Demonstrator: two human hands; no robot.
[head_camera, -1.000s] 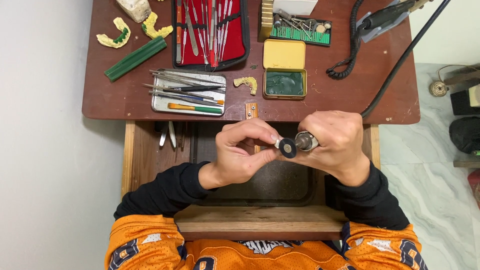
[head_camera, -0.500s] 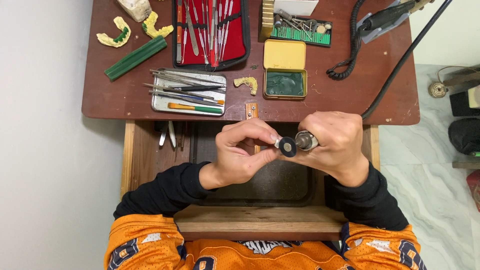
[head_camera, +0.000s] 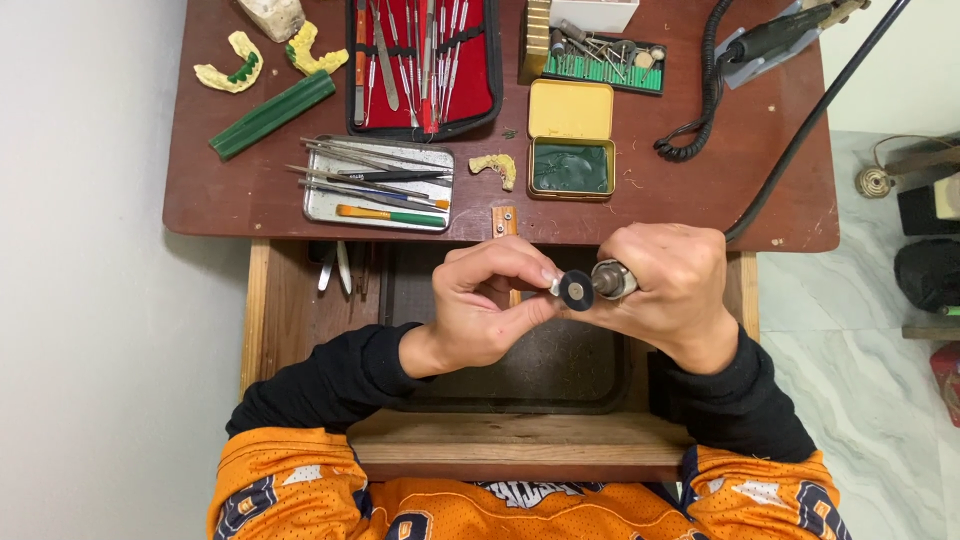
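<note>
A metal hand tool (head_camera: 612, 281) with a small dark round disc (head_camera: 576, 290) on its tip is being held over the open wooden drawer (head_camera: 290, 310), just below the front edge of the brown table (head_camera: 700, 190). The tool is being gripped by the right hand (head_camera: 668, 290), with the fingers curled tight around it. The disc is being touched by the left hand (head_camera: 488, 305), whose thumb and fingertips are being pressed together in a pinch right at its edge; what is being pinched is too small to tell. A black cable (head_camera: 800, 130) is being led from the right hand up across the table. On the table, just above the hands, an open yellow tin (head_camera: 571, 140) with green stuff inside is being kept, and a metal tray of tools (head_camera: 375, 183) is lying to the left of the tin.
</note>
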